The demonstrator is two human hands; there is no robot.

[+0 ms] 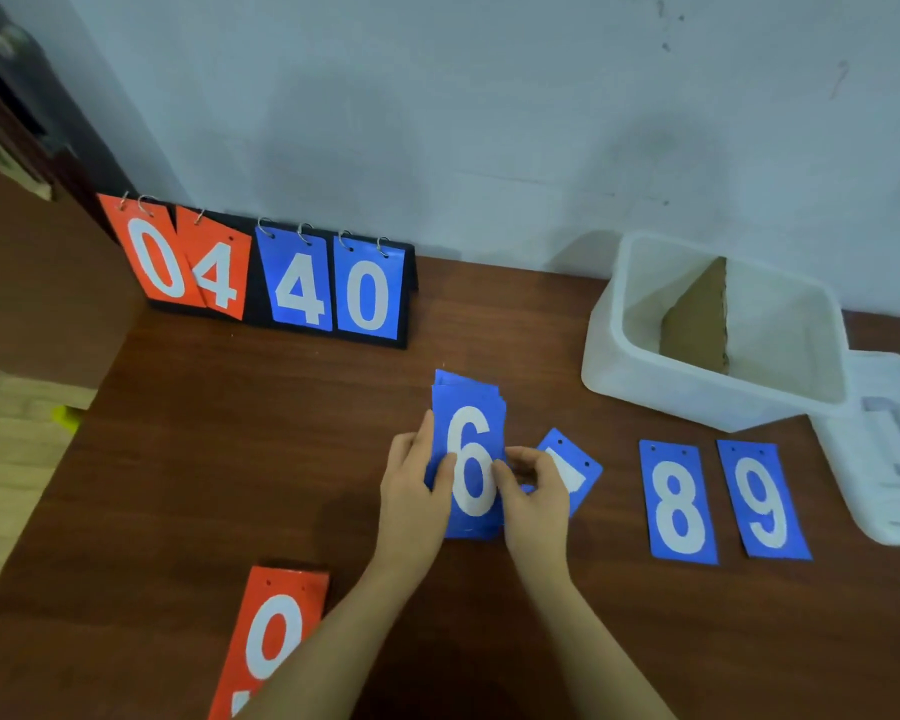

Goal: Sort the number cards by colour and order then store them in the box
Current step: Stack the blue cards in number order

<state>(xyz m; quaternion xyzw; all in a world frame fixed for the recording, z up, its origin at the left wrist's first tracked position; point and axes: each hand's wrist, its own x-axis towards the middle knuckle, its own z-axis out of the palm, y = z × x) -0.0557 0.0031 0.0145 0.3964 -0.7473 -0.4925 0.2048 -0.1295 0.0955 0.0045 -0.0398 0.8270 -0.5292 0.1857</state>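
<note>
Right now both hands are on the blue stack (467, 459), 6 on top — the left hand (411, 491) grips its left edge, thumb across the face, and the right hand (533, 493) pinches the right edge with curled fingers. Under that right hand lies a tilted blue card (572, 467) on the table (230, 459); its number is mostly hidden, so I cannot tell which it is. To the right, well apart from the stack, the 8 (677, 504) and the 9 (762, 501) lie side by side, face up.

So the blue run looks partly gathered, with at least 3 blue cards left to join the stack. Near the bottom edge sits a red card (276, 636), partly hidden by the left forearm — how many reds lie beneath it I cannot tell.

Storage has not begun: the box (609, 350) stands open at the back right, a cardboard divider (697, 319) upright inside, no cards visible in it, its lid (884, 449) just beside it. The scoreboard (261, 278) against the wall shows 04 red, 40 blue.
</note>
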